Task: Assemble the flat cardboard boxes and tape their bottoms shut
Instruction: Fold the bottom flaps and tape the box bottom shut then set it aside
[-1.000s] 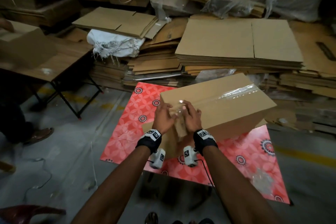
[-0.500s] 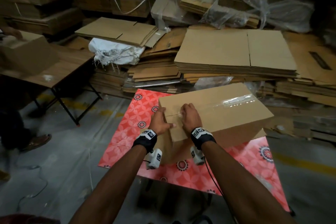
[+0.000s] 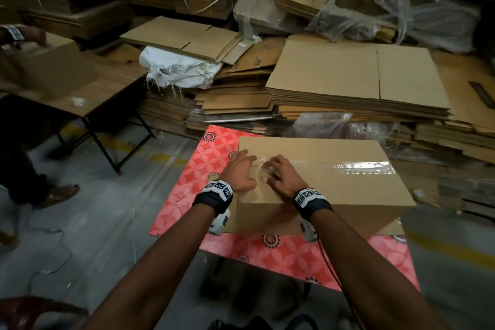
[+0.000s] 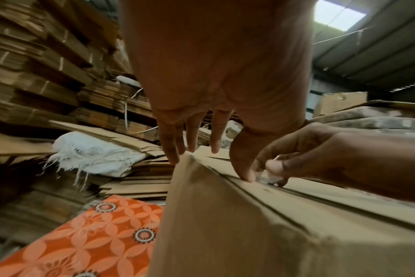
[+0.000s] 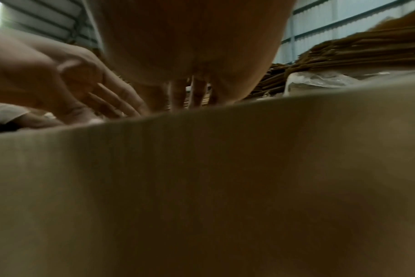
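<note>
No text, brand or number can be read anywhere: the black-and-white square code markers on the black wristbands [image 3: 220, 188] carry only patterns, and the dark printed strip on the flat brown cardboard sheet at the right edge [image 3: 482, 92] is too blurred to make out.

Grey concrete floor [image 3: 88, 236]; folding table [image 3: 88, 104]; skylight [image 4: 339, 16] overhead

You're working in dim, warm light — the head view darkens toward its corners and bends straight lines at the edges. A strip of glare runs along the clear tape [image 3: 356, 167] to the right of your right hand [image 3: 282, 178]. Above your left hand [image 4: 216, 78], a skylight [image 4: 339, 16] blows out white. The right wrist view is soft and smeared — the cardboard box [image 5: 225, 187] fills it, out of focus.
</note>
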### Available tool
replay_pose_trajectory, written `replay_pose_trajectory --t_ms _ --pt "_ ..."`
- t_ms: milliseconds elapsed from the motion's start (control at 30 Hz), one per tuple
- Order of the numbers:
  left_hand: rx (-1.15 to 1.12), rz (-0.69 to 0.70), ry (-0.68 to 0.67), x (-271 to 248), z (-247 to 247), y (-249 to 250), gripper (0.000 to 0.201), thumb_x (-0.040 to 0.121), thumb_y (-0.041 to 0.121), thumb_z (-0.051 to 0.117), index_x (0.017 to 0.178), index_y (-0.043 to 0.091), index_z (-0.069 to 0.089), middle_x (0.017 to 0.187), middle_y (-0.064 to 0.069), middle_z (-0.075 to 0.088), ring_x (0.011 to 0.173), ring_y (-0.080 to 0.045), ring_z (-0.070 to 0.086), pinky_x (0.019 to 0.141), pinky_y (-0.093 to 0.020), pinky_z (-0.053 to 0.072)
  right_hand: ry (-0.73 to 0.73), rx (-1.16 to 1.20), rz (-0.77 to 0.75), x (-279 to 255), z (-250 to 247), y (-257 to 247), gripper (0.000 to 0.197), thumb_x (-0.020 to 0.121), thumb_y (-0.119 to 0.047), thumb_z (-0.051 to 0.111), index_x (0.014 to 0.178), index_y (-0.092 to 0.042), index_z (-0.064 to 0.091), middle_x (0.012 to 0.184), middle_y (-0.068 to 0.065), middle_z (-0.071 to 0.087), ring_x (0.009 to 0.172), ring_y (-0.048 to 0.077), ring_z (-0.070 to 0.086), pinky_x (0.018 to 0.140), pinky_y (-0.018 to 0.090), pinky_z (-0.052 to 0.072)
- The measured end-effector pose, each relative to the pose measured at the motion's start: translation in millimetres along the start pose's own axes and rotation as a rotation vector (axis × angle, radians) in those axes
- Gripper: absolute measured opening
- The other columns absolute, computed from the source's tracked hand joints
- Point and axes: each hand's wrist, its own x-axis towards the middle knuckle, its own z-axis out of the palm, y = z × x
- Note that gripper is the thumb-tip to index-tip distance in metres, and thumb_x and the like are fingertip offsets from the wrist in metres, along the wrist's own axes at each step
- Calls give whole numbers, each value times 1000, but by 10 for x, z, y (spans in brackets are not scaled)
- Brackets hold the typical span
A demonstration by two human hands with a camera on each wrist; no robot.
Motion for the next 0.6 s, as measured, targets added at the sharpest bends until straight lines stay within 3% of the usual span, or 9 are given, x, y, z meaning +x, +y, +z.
replay_pose_trajectory --t_ms 67,133,200,267,367,433,500,600 --pt "63 45 -43 9 53 76 92 71 52 80 144 9 45 145 -18 42 137 -37 36 109 -47 40 72 -9 18 25 23 26 35 88 2 60 121 -9 68 131 11 55 115 25 48 104 31 38" --pt "137 61 -51 18 80 113 97 65 67 80 134 7 46 132 -16 48 127 -36 43 104 -46 44 165 39 66 76 61 1 35 87 8 54 116 -5 69 128 15 62 116 33 52 104 37 41" --pt "170 67 -42 35 84 100 103 64 71 80 135 6 45 134 -16 48 127 -36 44 105 -46 44 253 205 120 74 49 -55 18 94 -7 50 99 -10 66 105 10 69 97 28 60 87 34 47" --pt "185 58 -49 48 63 72 107 63 74 79 137 4 45 140 -15 46 130 -35 43 107 -46 42 327 401 215 46 15 -66 22 102 -14 43 87 -11 59 84 6 67 78 22 60 72 29 47" --pt "190 46 -38 70 47 32 111 61 77 78 139 5 47 147 -13 42 134 -33 40 108 -47 41 384 673 383 65 -73 -55 26 100 -4 41 80 -9 56 73 7 61 66 20 53 66 29 46" --pt "201 35 -36 74 48 36 110 58 77 80 138 7 49 148 -11 41 136 -32 38 108 -47 41 372 761 483 105 -118 -32 25 95 -7 42 77 -13 58 69 4 56 64 21 49 62 31 41" --pt "232 12 -43 82 47 77 107 56 75 81 135 10 51 146 -9 43 136 -31 38 108 -48 41 349 640 493 109 -157 12 24 94 -21 42 78 -16 58 77 4 62 71 26 56 65 35 42" --pt "270 -18 -47 108 29 165 98 55 72 84 128 13 54 139 -8 48 132 -31 41 105 -49 41 273 241 263 41 -174 61 27 100 -30 42 87 -13 58 87 7 60 79 27 56 71 36 42"
